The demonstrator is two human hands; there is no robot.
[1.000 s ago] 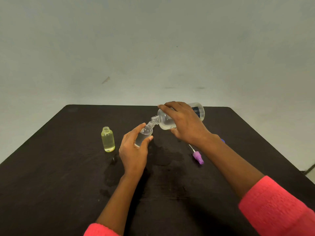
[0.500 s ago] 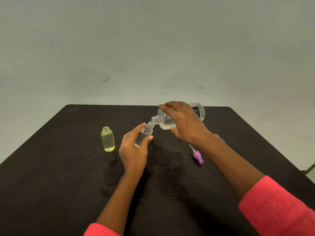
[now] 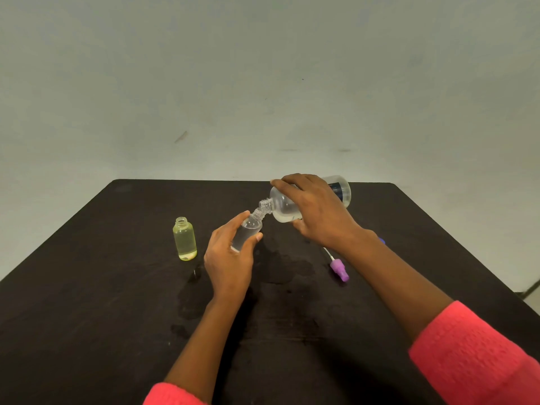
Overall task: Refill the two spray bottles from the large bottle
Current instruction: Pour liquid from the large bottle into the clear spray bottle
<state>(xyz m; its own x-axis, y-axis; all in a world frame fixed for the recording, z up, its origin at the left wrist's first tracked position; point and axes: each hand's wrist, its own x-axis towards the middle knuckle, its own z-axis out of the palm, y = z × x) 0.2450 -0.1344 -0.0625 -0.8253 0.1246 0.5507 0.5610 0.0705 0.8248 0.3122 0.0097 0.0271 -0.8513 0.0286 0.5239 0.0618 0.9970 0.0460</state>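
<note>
- Mid-pour here: the right hand (image 3: pixel 318 213) has the large bottle (image 3: pixel 281 206) tipped nearly flat over the far middle of the table (image 3: pixel 87 287). Its fingers are curled over the top of the body and the thumb is tucked underneath.
- The large bottle's open neck is right at the mouth of the clear spray bottle (image 3: pixel 249 230), lip to lip as far as this view shows.
- The left hand (image 3: pixel 229 260) holds that clear spray bottle off the table and leans it toward the pour, thumb on the near side and fingers wrapped round the far side.
- Clear liquid sits in the lower part of it. I'd call it partly filled, not topped up, so this refill looks underway rather than finished.
- Little liquid shows in the large bottle, just a pool along its low side.
- The yellow spray bottle (image 3: pixel 184 239) stands upright to the left with its neck open, nobody touching it. Its tint makes the level hard to read, so I can't say whether it's been filled.
- A purple spray head (image 3: pixel 339 266) lies on the table to the right, by the right forearm. A small blue piece (image 3: pixel 382 241) peeks out behind the wrist, and I can't tell what it is.
- Wet patches (image 3: pixel 280 268) show on the table under the hands, so some has been spilled.
- Left to do, by my read: finish this fill, sort out the yellow one if needed, and screw the spray heads back on.
</note>
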